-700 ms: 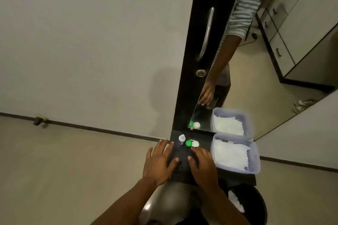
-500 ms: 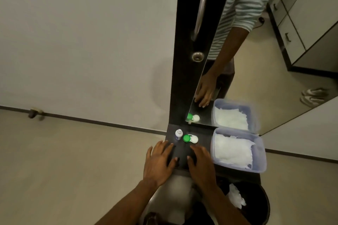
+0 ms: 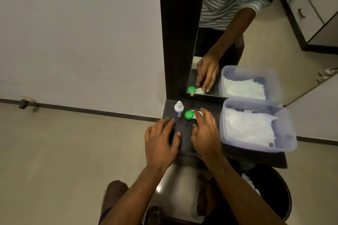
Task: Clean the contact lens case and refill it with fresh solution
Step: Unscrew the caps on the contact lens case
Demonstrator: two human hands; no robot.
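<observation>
Nearest you, a dark bin (image 3: 281, 190) sits under the shelf's right end with white tissue showing inside. Your left hand (image 3: 161, 140) lies flat on the dark shelf (image 3: 184, 139), fingers spread and holding nothing. Your right hand (image 3: 205, 133) lies just beside it, fingers stretched forward; the fingertips (image 3: 202, 110) reach over the white side of the lens case (image 3: 192, 114), but you cannot tell whether they grip it or only touch it. The case rests on the shelf with its green cap (image 3: 189, 114) on and uncovered. Just left of the cap stands a small white bottle (image 3: 178, 109), upright and capped. To the right, a clear tub (image 3: 285, 133) holds white tissues (image 3: 248, 126). Behind it all, the mirror (image 3: 237, 42) repeats your right hand, the case and the tub.
</observation>
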